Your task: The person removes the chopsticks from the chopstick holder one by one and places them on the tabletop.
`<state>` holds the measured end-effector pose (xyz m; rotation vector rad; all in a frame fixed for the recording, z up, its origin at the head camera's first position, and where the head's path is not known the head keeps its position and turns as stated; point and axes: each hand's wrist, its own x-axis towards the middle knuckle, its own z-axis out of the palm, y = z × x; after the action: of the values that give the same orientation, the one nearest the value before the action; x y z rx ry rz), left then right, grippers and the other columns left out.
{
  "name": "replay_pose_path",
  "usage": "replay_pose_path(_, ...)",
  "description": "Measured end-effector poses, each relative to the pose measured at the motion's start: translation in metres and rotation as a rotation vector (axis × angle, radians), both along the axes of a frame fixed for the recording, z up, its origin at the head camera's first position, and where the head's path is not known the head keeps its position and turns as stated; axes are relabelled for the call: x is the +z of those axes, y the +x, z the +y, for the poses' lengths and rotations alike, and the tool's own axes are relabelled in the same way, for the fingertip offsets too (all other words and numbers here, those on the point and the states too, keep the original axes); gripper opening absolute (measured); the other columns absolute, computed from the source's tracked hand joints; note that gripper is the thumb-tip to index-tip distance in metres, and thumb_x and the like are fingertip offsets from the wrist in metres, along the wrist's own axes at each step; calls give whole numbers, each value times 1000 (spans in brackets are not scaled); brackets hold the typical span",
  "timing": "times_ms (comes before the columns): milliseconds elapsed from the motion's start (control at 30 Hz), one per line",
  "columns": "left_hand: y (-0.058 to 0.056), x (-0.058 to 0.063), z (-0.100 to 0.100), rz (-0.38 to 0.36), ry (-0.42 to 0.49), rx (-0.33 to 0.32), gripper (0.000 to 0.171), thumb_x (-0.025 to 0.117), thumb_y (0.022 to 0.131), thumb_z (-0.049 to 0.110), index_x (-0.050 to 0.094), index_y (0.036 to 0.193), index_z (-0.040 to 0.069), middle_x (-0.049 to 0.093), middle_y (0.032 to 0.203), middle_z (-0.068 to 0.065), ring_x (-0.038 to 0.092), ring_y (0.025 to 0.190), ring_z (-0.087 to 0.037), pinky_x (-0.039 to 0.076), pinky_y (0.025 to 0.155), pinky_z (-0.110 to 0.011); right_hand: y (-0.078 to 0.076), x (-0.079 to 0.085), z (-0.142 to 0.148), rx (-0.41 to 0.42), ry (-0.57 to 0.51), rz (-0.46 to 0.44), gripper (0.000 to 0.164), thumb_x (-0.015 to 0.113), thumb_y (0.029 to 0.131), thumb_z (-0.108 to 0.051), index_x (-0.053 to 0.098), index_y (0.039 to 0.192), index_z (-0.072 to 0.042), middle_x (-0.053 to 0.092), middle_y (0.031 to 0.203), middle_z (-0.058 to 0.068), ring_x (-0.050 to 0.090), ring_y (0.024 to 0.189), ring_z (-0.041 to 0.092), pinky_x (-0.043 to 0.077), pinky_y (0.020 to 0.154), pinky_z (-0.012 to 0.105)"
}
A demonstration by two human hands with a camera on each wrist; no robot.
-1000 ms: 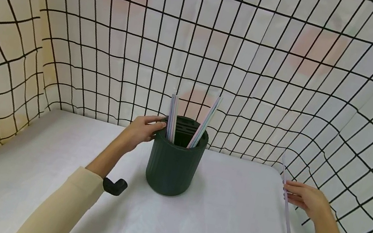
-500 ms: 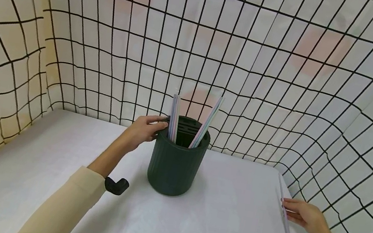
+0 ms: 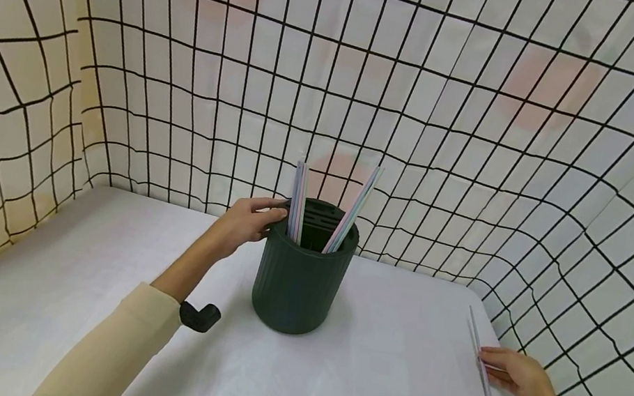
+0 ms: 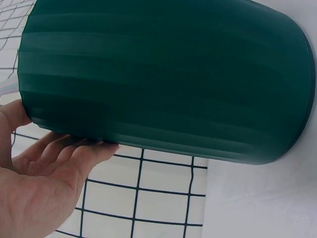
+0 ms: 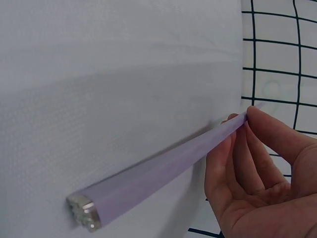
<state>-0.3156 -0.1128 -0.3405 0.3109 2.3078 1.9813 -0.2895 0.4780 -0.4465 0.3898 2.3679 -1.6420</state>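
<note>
A dark green ribbed pen holder [image 3: 296, 286] stands upright in the middle of the white table. Two bundles of thin pastel sticks, a left one [image 3: 297, 205] and a right one [image 3: 353, 211], lean inside it. My left hand [image 3: 242, 224] holds the holder at its left rim, thumb at the edge and fingers along the side [image 4: 69, 158]. At far right my right hand [image 3: 515, 373] pinches a lilac stick [image 5: 163, 171] between thumb and fingertips. The stick has a silvery end [image 5: 83, 212] and slants close over the table surface.
Black wire grid panels [image 3: 287, 79] surround the white table [image 3: 335, 385] at the back and both sides, with pale sheeting behind them. The right hand is close to the right grid and the table's right edge.
My right hand has come down and nearer to me with the lilac stick, lowering it toward the table. The left hand stays at the pen holder's rim.
</note>
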Motion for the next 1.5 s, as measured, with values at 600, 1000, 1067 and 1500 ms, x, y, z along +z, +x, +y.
replay_pose_path(600,0,1,1,-8,0,1,51,59,104,33,51,150,11,58,145,-15,59,132,-30,46,112,-48,0,-5,-2,-54,40,-24,10,71,93,-11,80,89,-11,75,80,-10,69,72,4,61,68,21)
replay_pose_path(1000,1,0,2,-10,-4,0,52,59,103,34,51,150,12,57,146,-15,58,133,-31,45,112,-49,2,-5,-1,-75,27,-40,11,70,94,-11,81,91,-8,74,80,-9,67,70,5,59,66,19)
replay_pose_path(1067,1,0,2,-10,-3,-1,52,59,103,33,51,150,12,57,146,-16,58,134,-31,45,113,-49,1,-4,-1,-69,31,-32,13,69,95,-10,80,97,-5,75,83,-9,67,72,6,60,67,20)
replay_pose_path(1500,0,0,0,-12,5,-2,53,59,103,34,50,150,12,58,145,-16,57,134,-31,45,113,-49,-14,66,-76,88,42,228,57,61,103,-18,42,145,14,67,102,-19,69,92,-4,59,89,22)
